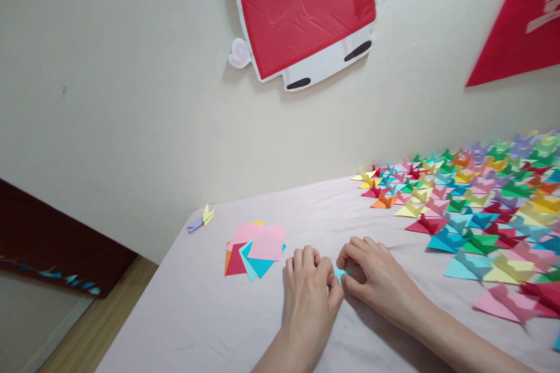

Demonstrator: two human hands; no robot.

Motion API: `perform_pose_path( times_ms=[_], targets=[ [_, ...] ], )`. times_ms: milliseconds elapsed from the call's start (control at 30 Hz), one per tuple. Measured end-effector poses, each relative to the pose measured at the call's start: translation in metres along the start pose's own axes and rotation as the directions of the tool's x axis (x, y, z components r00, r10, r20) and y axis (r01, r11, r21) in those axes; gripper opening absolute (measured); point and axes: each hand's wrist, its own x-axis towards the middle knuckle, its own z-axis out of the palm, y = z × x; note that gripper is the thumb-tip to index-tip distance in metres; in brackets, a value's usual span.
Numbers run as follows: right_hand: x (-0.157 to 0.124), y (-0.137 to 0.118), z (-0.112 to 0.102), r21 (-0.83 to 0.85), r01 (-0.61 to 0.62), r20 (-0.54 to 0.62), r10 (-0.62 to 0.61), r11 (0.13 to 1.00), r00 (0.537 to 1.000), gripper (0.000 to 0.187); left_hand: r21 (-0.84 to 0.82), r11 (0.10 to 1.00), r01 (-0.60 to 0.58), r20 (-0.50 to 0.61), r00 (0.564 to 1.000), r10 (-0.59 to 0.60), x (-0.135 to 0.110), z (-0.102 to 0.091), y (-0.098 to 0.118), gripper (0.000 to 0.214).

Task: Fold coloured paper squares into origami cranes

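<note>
A small piece of light blue paper (339, 273) is between my two hands, low over the pale cloth. My left hand (310, 288) is closed, with thumb and forefinger pressed together at the paper's left edge. From the other side, my right hand (373, 273) pinches the paper with curled fingers. Most of the paper is covered by my fingers, so its folds cannot be made out. Just left of my left hand lies a loose pile of square paper sheets (268, 243) in pink, red, orange, yellow and blue.
Rows of folded paper cranes (475, 215) in many colours fill the right side of the cloth-covered surface (184, 309). A yellow and a purple folded piece (201, 220) sit at the far left corner. A wall with a red-and-white cutout (306, 17) rises behind.
</note>
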Motion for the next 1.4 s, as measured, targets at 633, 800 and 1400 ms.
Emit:
perform_pose_path(
  times_ms=[633, 800, 1400],
  targets=[
    [0.001, 0.009, -0.003, 0.06, 0.046, 0.014, -0.047, 0.997, 0.999, 0.012, -0.028, 0.999, 0.02, -0.015, 1.0, -0.02, -0.001, -0.001, 0.001, 0.014],
    [0.002, 0.004, -0.003, 0.025, 0.026, 0.019, -0.026, 0.999, 0.999, 0.014, -0.148, 0.987, 0.061, -0.033, 0.997, -0.067, -0.001, -0.002, 0.001, 0.015],
    [0.003, 0.005, -0.002, 0.043, 0.015, 0.036, -0.017, 0.999, 0.999, 0.012, -0.189, 0.974, 0.128, 0.074, 0.991, -0.115, 0.006, -0.004, 0.003, 0.016]
  ],
)
